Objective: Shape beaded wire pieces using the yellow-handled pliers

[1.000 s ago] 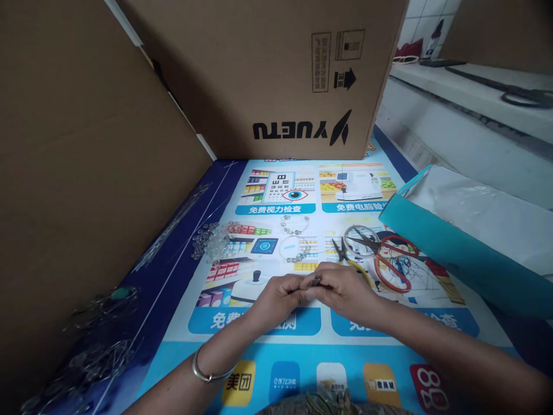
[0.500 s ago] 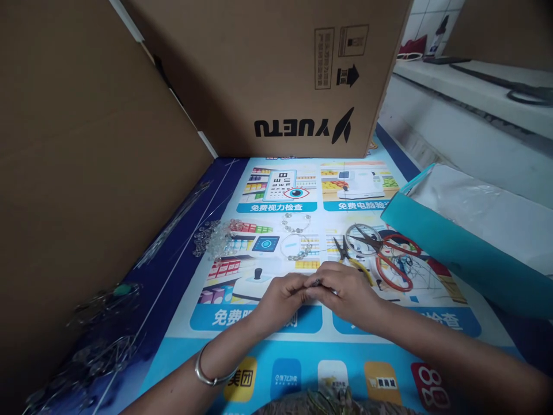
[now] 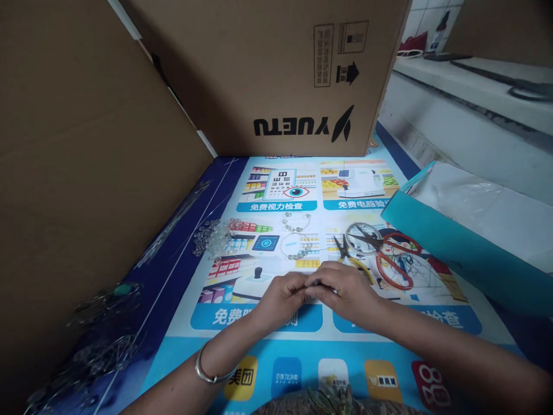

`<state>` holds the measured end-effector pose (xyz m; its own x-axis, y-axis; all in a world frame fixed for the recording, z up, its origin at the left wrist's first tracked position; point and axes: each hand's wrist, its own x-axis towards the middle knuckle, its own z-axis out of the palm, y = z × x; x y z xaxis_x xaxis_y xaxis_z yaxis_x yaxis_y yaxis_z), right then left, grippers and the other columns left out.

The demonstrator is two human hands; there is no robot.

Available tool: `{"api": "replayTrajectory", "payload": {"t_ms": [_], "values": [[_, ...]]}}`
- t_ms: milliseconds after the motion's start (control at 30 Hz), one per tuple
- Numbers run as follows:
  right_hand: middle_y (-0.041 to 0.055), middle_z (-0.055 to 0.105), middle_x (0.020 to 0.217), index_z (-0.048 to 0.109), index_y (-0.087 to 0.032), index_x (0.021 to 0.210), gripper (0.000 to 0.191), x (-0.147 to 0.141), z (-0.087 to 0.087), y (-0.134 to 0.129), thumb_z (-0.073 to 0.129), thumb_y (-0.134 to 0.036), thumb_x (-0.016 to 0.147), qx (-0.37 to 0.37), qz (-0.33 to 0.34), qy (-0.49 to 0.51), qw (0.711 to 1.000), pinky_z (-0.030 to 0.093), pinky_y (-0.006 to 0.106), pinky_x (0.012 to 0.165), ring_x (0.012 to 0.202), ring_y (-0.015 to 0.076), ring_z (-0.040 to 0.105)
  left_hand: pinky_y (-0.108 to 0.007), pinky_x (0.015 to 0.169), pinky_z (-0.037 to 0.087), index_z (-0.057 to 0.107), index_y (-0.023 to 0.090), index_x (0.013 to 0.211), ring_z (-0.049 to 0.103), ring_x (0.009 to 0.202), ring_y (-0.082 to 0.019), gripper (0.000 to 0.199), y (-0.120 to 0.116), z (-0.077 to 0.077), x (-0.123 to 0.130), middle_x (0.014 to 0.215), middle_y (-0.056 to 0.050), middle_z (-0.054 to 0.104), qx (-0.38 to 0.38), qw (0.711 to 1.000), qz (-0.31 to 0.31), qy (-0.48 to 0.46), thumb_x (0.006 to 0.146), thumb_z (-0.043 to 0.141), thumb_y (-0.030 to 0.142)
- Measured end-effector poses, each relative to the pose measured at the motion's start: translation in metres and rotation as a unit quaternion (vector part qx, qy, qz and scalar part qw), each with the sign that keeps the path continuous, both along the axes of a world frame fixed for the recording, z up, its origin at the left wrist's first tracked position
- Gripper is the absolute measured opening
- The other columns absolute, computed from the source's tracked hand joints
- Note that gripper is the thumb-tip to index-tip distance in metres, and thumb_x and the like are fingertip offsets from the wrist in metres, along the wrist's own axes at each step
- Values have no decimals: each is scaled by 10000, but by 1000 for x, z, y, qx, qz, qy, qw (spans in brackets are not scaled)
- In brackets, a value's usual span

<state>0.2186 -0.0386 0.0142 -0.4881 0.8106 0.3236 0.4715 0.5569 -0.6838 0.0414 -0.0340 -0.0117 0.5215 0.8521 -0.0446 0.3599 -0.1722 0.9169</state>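
My left hand (image 3: 286, 295) and my right hand (image 3: 343, 288) meet fingertip to fingertip above the printed mat, low in the middle. Both are closed in a pinch around a small dark piece (image 3: 315, 282), mostly covered by the fingers and too small to name. A silver bangle (image 3: 203, 372) circles my left wrist. Just beyond the fingers lie a beaded wire ring (image 3: 298, 255) and a second, smaller beaded piece (image 3: 296, 222). Pliers with yellow handles (image 3: 343, 249) rest near my right knuckles, beside red-handled scissors (image 3: 394, 271) and a coil of wire (image 3: 352, 230).
A pile of clear beads (image 3: 216, 237) lies left of centre. Thin wires (image 3: 173, 225) and tangled wire pieces (image 3: 95, 363) are along the left. Tall cardboard panels (image 3: 276, 75) wall the back and left. An open teal box (image 3: 458, 248) stands at right.
My hands keep the same pinch in nearly the same place. The view has shifted very slightly; nothing else has visibly moved.
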Motion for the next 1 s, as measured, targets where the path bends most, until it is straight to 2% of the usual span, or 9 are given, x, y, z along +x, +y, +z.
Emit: {"api": "replayTrajectory", "payload": {"t_ms": [167, 367, 467, 633, 733, 833, 1000], "values": [[68, 617, 791, 628, -155, 893, 157, 0, 2, -2, 524, -254, 829, 25, -1, -2, 1000, 426, 258, 655, 769, 160, 560, -259, 716, 446, 637, 163, 887, 581, 808, -158, 156, -1, 3, 2, 857, -36, 661, 15, 999, 5, -29, 786, 568, 260], [45, 623, 776, 632, -161, 842, 115, -2, 1, -1, 549, -234, 812, -18, -34, -9, 999, 420, 248, 671, 757, 144, 563, -236, 653, 449, 664, 170, 888, 591, 752, -147, 181, -3, 1, 3, 797, -27, 674, -11, 998, 53, -20, 815, 537, 276], [38, 628, 783, 637, -170, 857, 130, -2, 3, 0, 562, -265, 807, -36, -30, -12, 999, 417, 243, 658, 755, 141, 564, -246, 667, 447, 670, 160, 854, 596, 756, -156, 171, -2, 1, 2, 787, -34, 673, -4, 999, 49, -10, 817, 534, 257], [19, 651, 846, 636, -202, 978, 190, 2, 16, 7, 568, -239, 804, -80, 41, 6, 996, 421, 214, 658, 773, 117, 579, -260, 683, 448, 663, 149, 877, 595, 775, -168, 195, 3, -1, -2, 810, -49, 658, 1, 999, 13, -30, 821, 530, 279], [15, 650, 820, 652, -202, 956, 174, 5, 22, 10, 541, -223, 823, -99, 85, 9, 991, 422, 204, 653, 760, 106, 584, -247, 627, 441, 659, 137, 793, 571, 698, -150, 227, 5, -1, -4, 747, -42, 640, 9, 1000, -5, -19, 825, 516, 311], [8, 646, 779, 669, -202, 878, 130, 6, 20, 11, 561, -225, 809, -104, 64, 6, 992, 420, 208, 642, 734, 107, 582, -231, 584, 429, 640, 134, 732, 552, 656, -138, 269, 5, 1, -2, 707, -35, 628, 15, 1000, -12, -4, 835, 491, 333], [26, 629, 765, 666, -182, 851, 115, 4, 9, 9, 577, -230, 795, -65, 5, 34, 997, 427, 232, 638, 722, 123, 572, -233, 622, 428, 634, 150, 821, 569, 702, -142, 205, 2, 1, 3, 760, -33, 636, 54, 998, -6, 18, 837, 499, 304]]}}
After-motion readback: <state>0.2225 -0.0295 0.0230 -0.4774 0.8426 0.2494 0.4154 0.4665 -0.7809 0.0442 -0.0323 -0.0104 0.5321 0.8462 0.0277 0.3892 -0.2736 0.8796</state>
